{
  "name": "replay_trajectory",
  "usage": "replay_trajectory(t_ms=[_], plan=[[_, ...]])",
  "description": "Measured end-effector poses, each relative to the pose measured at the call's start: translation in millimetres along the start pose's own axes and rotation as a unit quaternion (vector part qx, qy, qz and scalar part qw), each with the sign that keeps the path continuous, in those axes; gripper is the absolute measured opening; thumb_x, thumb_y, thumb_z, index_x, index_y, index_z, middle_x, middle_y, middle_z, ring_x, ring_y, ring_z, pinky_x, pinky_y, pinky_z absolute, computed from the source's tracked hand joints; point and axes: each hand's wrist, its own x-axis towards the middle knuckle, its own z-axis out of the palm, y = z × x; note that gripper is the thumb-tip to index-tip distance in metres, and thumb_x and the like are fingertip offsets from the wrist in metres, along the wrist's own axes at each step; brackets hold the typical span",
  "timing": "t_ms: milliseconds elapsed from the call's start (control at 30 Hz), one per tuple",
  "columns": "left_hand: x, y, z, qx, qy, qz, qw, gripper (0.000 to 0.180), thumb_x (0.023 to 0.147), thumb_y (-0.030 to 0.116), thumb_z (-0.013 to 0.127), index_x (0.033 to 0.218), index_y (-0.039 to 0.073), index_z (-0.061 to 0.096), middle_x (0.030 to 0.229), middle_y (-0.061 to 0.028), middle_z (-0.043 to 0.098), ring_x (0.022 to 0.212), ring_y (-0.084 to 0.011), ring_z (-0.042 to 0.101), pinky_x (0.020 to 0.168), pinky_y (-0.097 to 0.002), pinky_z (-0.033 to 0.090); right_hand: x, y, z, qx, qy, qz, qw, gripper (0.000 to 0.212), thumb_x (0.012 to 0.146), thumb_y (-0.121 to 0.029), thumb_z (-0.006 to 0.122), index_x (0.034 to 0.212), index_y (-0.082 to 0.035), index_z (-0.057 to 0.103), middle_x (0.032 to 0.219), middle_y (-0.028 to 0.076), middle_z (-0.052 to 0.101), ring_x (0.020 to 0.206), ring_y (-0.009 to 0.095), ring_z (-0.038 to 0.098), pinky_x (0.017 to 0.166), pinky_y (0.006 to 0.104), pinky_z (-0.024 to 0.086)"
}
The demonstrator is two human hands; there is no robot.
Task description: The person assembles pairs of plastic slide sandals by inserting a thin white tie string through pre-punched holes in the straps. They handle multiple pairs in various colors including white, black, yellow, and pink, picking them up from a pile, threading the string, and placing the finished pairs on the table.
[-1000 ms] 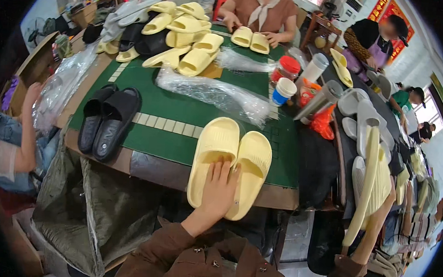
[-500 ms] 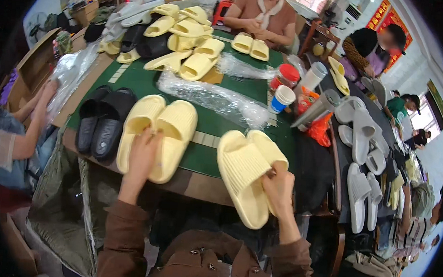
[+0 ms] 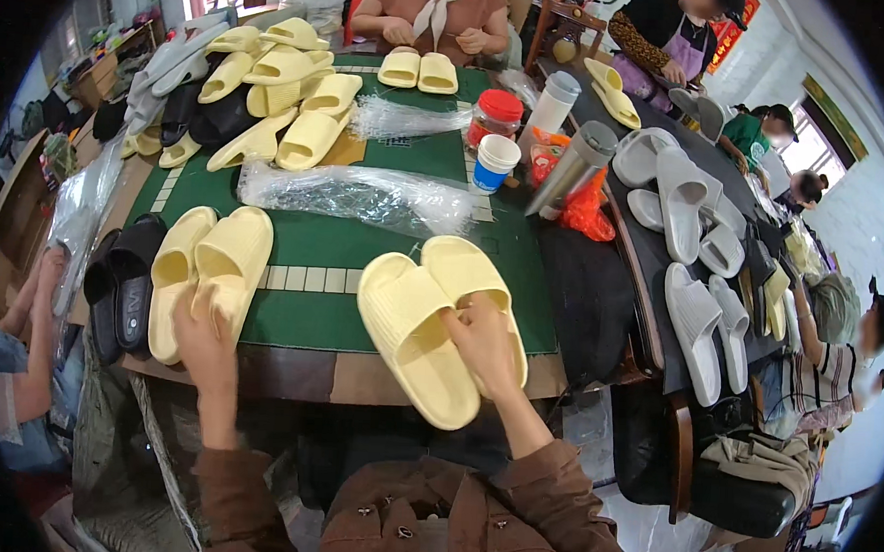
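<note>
A pair of pale yellow ribbed slide slippers (image 3: 233, 250) lies at the table's near left, toes pointing away. My left hand (image 3: 204, 329) is over their heel end, with its fingers slightly apart and partly blurred. Further right, my right hand (image 3: 479, 338) grips a second pair of yellow slides (image 3: 408, 349) at the inner sides below the straps. The left slide of that pair overlaps the other, and its heel sticks out past the table's near edge. Beside the left yellow pair sits a pair of black slides (image 3: 132, 285).
Clear plastic bags (image 3: 356, 197) lie across the green table mat (image 3: 319, 325). Beyond is a heap of yellow slides (image 3: 283, 68). A red-lidded jar (image 3: 493, 119), paper cup (image 3: 495, 164) and steel tumbler (image 3: 578, 168) stand right. Grey slides (image 3: 695, 319) fill a side table. Several people work around.
The view has shifted, so the table appears further left. My left hand has drawn back toward the heels of the left pair. My right hand still holds its yellow pair, now further over the mat.
</note>
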Motion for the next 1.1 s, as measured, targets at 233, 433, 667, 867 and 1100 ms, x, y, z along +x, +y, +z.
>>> replay_trajectory(t_ms=[233,433,667,867,1100], plan=[[-29.1,124.6,2.6,-0.312,-0.171,0.053,0.933,0.042,0.092,0.015,0.055,0.132,0.004,0.049,0.133,-0.0214,0.046,0.123,-0.0391,0.044,0.102,-0.0449,0.037,-22.9,-9.4,31.2,0.236,-0.128,-0.033,0.963,0.018,0.091,-0.006,0.059,0.105,0.005,0.063,0.099,0.009,0.065,0.093,0.012,0.062,0.076,0.0249,0.051],[-30.0,129.5,32.1,-0.212,-0.174,0.077,0.959,0.046,0.093,0.008,0.05,0.138,0.009,0.045,0.139,-0.0193,0.041,0.128,-0.0414,0.037,0.104,-0.0466,0.036,2.2,10.5,-25.0,0.135,-0.011,-0.083,0.987,0.028,0.088,-0.005,0.062,0.115,0.0,0.06,0.087,0.007,0.062,0.075,0.012,0.059,0.067,0.0259,0.048],[-23.1,130.0,51.4,-0.281,-0.177,0.055,0.942,0.044,0.093,0.004,0.047,0.137,0.013,0.048,0.142,-0.0172,0.04,0.132,-0.0436,0.033,0.107,-0.0478,0.033,7.4,34.8,-23.2,0.024,-0.051,-0.079,0.995,0.048,0.082,-0.011,0.069,0.125,0.0,0.051,0.074,0.008,0.055,0.063,0.017,0.053,0.06,0.0305,0.045],[-32.4,157.3,52.7,-0.276,-0.179,0.074,0.941,0.041,0.094,0.009,0.047,0.135,0.011,0.049,0.143,-0.0158,0.04,0.134,-0.0423,0.029,0.111,-0.0494,0.026,-7.8,61.7,-38.0,0.166,-0.06,-0.035,0.984,0.038,0.088,-0.007,0.062,0.123,0.0,0.053,0.083,0.002,0.057,0.073,0.009,0.054,0.068,0.0253,0.045],[-32.6,148.9,55.7,-0.313,-0.185,0.065,0.929,0.04,0.095,0.012,0.046,0.135,0.01,0.049,0.143,-0.015,0.04,0.135,-0.0409,0.029,0.112,-0.0487,0.025,24.0,42.7,-79.9,0.265,0.056,-0.138,0.953,0.022,0.099,-0.001,0.041,0.109,0.005,0.06,0.106,0.009,0.064,0.092,0.014,0.063,0.085,0.0276,0.05]])
